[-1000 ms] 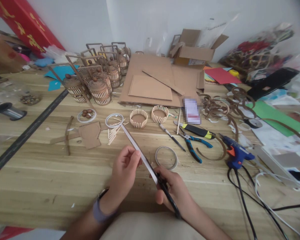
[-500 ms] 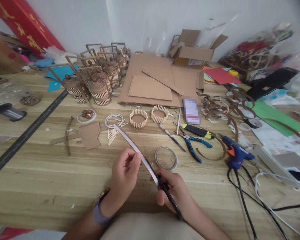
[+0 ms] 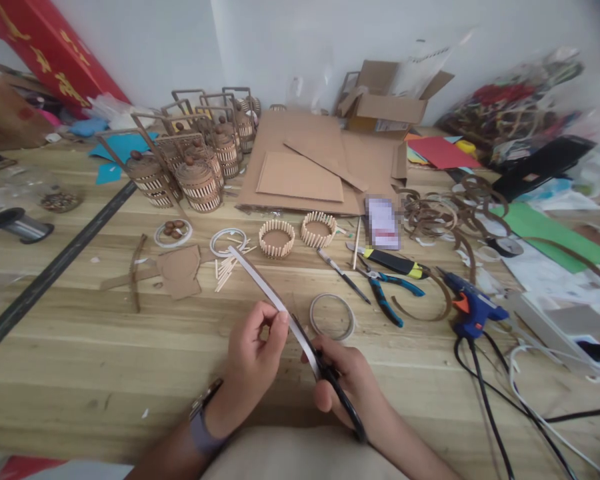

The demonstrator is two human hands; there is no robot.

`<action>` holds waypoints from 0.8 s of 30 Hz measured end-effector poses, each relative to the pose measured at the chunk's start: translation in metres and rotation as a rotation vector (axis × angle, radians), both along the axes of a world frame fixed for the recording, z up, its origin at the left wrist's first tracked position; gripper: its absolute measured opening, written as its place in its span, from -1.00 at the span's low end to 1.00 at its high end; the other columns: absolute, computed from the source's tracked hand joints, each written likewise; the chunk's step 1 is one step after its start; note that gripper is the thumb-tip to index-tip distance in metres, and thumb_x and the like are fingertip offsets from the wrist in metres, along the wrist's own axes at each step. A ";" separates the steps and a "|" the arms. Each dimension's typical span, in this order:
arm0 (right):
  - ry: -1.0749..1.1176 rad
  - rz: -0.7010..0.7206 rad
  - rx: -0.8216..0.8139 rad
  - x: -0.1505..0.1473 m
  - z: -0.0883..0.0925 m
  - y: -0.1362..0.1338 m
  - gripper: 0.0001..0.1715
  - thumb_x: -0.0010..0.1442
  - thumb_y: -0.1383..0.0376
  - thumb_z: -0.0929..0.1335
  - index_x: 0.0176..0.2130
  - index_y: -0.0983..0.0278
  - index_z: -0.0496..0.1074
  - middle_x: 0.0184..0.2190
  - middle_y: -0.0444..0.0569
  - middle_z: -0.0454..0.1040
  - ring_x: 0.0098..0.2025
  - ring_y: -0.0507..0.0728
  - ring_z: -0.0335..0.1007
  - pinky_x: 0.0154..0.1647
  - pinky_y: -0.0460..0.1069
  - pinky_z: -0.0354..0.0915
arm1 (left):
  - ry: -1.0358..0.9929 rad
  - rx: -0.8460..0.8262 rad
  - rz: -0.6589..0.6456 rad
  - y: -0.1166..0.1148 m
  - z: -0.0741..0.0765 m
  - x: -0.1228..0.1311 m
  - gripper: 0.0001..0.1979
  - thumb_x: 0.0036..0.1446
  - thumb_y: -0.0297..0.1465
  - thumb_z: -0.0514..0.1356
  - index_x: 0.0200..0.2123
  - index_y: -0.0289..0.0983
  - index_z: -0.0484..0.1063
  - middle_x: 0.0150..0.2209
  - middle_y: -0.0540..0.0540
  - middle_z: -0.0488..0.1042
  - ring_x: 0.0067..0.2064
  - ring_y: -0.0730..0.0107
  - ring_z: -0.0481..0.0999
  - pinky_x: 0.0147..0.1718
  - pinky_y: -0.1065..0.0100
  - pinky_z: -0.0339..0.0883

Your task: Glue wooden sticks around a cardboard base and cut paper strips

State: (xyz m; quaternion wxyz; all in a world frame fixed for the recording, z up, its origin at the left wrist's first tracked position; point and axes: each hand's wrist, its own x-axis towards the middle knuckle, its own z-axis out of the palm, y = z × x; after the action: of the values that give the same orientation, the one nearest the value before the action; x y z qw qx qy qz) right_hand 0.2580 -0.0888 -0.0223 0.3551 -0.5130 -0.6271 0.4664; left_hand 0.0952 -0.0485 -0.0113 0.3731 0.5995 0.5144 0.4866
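A long narrow white strip with a brown edge [image 3: 257, 279] slants over the table between my hands. My left hand [image 3: 257, 340] pinches it between thumb and fingertips near its middle. Black-handled scissors [image 3: 343, 400] are in my right hand [image 3: 347, 373], closed round the handles. Their dark blades lie along the strip's near end and are partly hidden by it. Just beyond my right hand rests a round grey-white ring [image 3: 333, 316]. Farther off stand two small round cups of pale sticks [image 3: 277, 239] on brown bases, beside several loose sticks [image 3: 226, 272].
Blue-handled pliers [image 3: 387, 300], a utility knife [image 3: 395, 262], a craft knife [image 3: 347, 277] and a glue gun [image 3: 473, 303] with cables lie to the right. Lidded stick baskets [image 3: 199, 183] stand back left. Cardboard sheets [image 3: 300, 177] lie behind. Brown strip coils [image 3: 433, 210] sit at right.
My left hand has shifted slightly toward me and to the right along the strip. My right hand and the scissors have stayed in nearly the same place.
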 end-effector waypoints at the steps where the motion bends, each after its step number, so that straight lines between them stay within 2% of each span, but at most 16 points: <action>1: 0.001 0.000 -0.005 0.000 0.000 0.000 -0.12 -0.06 -0.47 0.17 -0.44 0.27 0.36 -0.62 -0.23 0.09 -0.56 0.00 -0.05 -0.60 -0.10 -0.05 | -0.003 0.000 0.001 0.000 0.000 0.000 -0.75 0.26 -0.33 0.10 -0.49 -0.20 0.26 -0.58 0.10 0.29 -0.53 0.48 0.29 -0.52 0.47 0.20; 13: 0.036 0.041 0.016 0.002 -0.001 0.001 -0.09 -0.10 -0.48 0.15 -0.39 0.28 0.34 -0.58 -0.25 0.06 -0.53 -0.01 -0.10 -0.57 -0.10 -0.08 | 0.053 0.036 -0.047 -0.005 0.003 0.002 -0.75 0.26 -0.36 0.09 -0.50 -0.21 0.24 -0.59 0.12 0.24 -0.55 0.51 0.24 -0.53 0.49 0.16; 20: 0.011 0.007 0.011 0.001 0.001 0.002 -0.09 -0.11 -0.49 0.15 -0.46 0.28 0.32 -0.62 -0.24 0.05 -0.55 -0.01 -0.11 -0.59 -0.10 -0.10 | 0.056 0.029 -0.045 -0.005 0.001 0.002 -0.76 0.26 -0.36 0.09 -0.49 -0.20 0.24 -0.58 0.12 0.28 -0.54 0.50 0.27 -0.50 0.48 0.19; 24: 0.015 0.024 0.016 0.002 0.000 0.002 -0.05 -0.13 -0.50 0.14 -0.40 0.29 0.36 -0.61 -0.23 0.08 -0.55 0.00 -0.07 -0.58 -0.09 -0.07 | 0.051 0.033 -0.070 -0.004 0.003 0.004 -0.76 0.25 -0.38 0.08 -0.50 -0.20 0.23 -0.59 0.12 0.27 -0.54 0.50 0.27 -0.51 0.48 0.18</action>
State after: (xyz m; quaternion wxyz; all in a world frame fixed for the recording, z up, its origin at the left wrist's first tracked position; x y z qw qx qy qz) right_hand 0.2604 -0.0868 -0.0220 0.3582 -0.4988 -0.6341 0.4698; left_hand 0.0994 -0.0522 -0.0081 0.3667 0.6356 0.4941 0.4663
